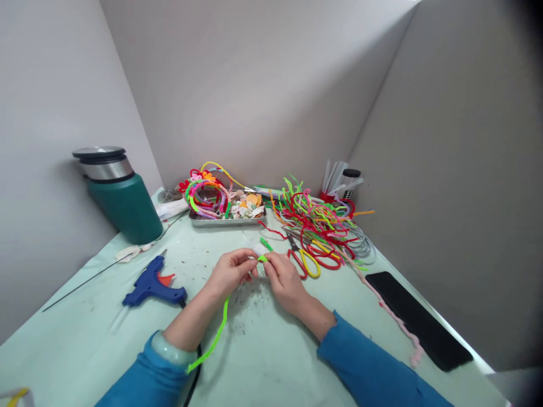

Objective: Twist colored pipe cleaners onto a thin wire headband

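My left hand (pixel 232 268) and my right hand (pixel 285 278) meet over the middle of the table, fingers pinched together. Between their fingertips is a bright green pipe cleaner (pixel 218 333), whose long tail hangs below my left hand toward the left wrist. Both hands grip its upper end, where a small folded green part shows; its exact shape is partly hidden by the fingers. Just beyond the fingertips lies a short darker green piece (pixel 266 244). Scissors with red and yellow handles (pixel 311 263) rest to the right of my right hand.
A blue glue gun (pixel 153 285) lies at left, near a green flask (pixel 127 198). Behind stands a metal tray (pixel 227 223) with pipe-cleaner rings and paper pieces. A tangled pipe-cleaner heap (pixel 314 212) fills the back right. A black phone-like slab (pixel 418 319) lies beside a pink strand (pixel 394 316).
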`<state>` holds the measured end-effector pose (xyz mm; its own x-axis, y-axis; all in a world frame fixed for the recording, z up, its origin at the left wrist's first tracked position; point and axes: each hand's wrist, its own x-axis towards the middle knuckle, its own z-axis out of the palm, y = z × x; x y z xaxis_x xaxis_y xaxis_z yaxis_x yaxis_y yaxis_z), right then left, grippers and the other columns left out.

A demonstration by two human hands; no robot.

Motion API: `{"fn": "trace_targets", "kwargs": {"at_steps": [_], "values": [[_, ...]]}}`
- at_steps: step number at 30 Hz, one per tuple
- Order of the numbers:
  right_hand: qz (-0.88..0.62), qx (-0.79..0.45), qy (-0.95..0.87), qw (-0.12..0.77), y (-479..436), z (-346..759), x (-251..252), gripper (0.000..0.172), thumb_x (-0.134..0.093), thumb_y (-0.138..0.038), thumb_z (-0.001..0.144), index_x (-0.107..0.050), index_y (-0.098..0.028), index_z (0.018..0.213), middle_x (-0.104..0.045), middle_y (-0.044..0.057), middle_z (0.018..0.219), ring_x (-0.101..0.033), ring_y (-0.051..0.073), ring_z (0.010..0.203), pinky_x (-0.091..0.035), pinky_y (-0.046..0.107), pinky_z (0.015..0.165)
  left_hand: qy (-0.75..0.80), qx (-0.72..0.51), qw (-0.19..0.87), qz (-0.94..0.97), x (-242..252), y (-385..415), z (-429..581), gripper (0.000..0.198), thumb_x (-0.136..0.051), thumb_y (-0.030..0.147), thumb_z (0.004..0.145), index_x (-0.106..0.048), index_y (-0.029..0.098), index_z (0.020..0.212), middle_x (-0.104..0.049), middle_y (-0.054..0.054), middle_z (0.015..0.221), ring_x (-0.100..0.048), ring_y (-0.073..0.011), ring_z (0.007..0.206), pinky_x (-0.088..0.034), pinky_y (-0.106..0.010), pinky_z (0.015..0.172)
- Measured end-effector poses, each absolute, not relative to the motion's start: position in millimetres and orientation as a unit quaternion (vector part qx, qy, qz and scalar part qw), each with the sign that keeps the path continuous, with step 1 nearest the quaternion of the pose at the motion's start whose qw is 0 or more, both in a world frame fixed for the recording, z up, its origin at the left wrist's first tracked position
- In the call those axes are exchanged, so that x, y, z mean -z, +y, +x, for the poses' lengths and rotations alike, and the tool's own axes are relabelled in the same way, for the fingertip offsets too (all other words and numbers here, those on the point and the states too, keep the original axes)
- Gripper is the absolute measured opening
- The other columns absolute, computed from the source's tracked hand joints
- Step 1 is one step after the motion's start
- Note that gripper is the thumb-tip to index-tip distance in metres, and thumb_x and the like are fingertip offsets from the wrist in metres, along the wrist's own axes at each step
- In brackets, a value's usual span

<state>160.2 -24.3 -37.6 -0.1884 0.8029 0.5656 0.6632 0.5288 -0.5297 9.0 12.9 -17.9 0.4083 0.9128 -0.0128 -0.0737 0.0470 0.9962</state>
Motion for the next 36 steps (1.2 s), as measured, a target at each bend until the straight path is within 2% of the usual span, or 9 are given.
{"fn": "trace_targets", "kwargs": {"at_steps": [3,10,16,19,21,24,29,36], "values": [[-0.468,-0.102,-0.773,0.417,-24.9,161.9,36.6,0.022,-0.033,-0.022,0.091,-0.052,-0.019,0.08,-0.055,0.003,0.075,-0.05,0.017,0.072,-0.037,0.028,0.068,0.372,-0.396,0.615,0.572,15.8,11.6,9.0,0.021,-0.065,0.03,0.065,-0.057,0.013,0.073,-0.058,0.002,0.05,-0.044,-0.0061,0.039,-0.028,-0.017,0.038],[-0.444,-0.15,-0.775,0.424,-26.0,164.9,34.5,0.023,-0.033,-0.025,0.092,-0.053,-0.02,0.08,-0.054,0.002,0.073,-0.05,0.016,0.067,-0.038,0.026,0.062,0.382,-0.39,0.601,0.584,19.4,14.5,9.8,0.021,-0.064,0.034,0.067,-0.054,0.016,0.072,-0.059,0.003,0.054,-0.042,-0.0066,0.039,-0.032,-0.019,0.042],[-0.438,-0.144,-0.776,0.43,-25.4,165.0,35.7,0.021,-0.035,-0.026,0.091,-0.05,-0.02,0.078,-0.05,0.001,0.067,-0.048,0.015,0.063,-0.037,0.025,0.059,0.39,-0.466,0.411,0.68,22.3,17.7,6.7,0.009,-0.065,0.025,0.065,-0.064,0.017,0.062,-0.056,-0.001,0.07,-0.052,-0.0122,0.067,-0.039,-0.021,0.061],[-0.437,-0.138,-0.779,0.427,-25.0,165.3,36.4,0.02,-0.035,-0.025,0.091,-0.051,-0.02,0.08,-0.051,0.001,0.069,-0.049,0.015,0.063,-0.037,0.026,0.061,0.406,-0.468,0.365,0.695,21.0,16.0,5.6,0.008,-0.064,0.024,0.065,-0.065,0.018,0.062,-0.054,0.0,0.066,-0.05,-0.0127,0.066,-0.038,-0.021,0.063],[-0.438,-0.131,-0.782,0.423,-24.8,165.2,37.1,0.021,-0.035,-0.024,0.091,-0.052,-0.019,0.081,-0.053,0.002,0.07,-0.049,0.015,0.064,-0.037,0.026,0.062,0.419,-0.447,0.382,0.692,19.6,14.2,6.1,0.009,-0.063,0.024,0.067,-0.065,0.017,0.062,-0.055,0.001,0.061,-0.048,-0.0123,0.06,-0.038,-0.022,0.061],[-0.444,-0.111,-0.786,0.415,-24.5,164.4,38.3,0.019,-0.036,-0.022,0.09,-0.053,-0.019,0.082,-0.054,0.002,0.071,-0.051,0.016,0.067,-0.038,0.027,0.066,0.409,-0.422,0.45,0.672,17.9,12.7,8.0,0.011,-0.06,0.025,0.068,-0.066,0.016,0.066,-0.062,0.0,0.064,-0.052,-0.0134,0.063,-0.039,-0.022,0.062],[-0.454,-0.083,-0.791,0.401,-23.8,162.1,38.9,0.017,-0.039,-0.02,0.089,-0.052,-0.019,0.078,-0.055,0.001,0.069,-0.051,0.016,0.069,-0.038,0.029,0.07,0.388,-0.442,0.573,0.571,13.5,12.2,9.8,0.017,-0.066,0.023,0.061,-0.068,0.014,0.075,-0.066,-0.003,0.071,-0.054,-0.0132,0.063,-0.042,-0.023,0.063],[-0.459,-0.065,-0.797,0.387,-23.3,162.1,38.3,0.019,-0.039,-0.019,0.089,-0.053,-0.019,0.076,-0.057,0.002,0.07,-0.053,0.016,0.07,-0.037,0.031,0.074,0.355,-0.467,0.627,0.513,7.5,8.2,8.4,0.029,-0.068,0.022,0.061,-0.063,0.013,0.088,-0.064,-0.001,0.07,-0.049,-0.0084,0.055,-0.041,-0.021,0.058]]}}
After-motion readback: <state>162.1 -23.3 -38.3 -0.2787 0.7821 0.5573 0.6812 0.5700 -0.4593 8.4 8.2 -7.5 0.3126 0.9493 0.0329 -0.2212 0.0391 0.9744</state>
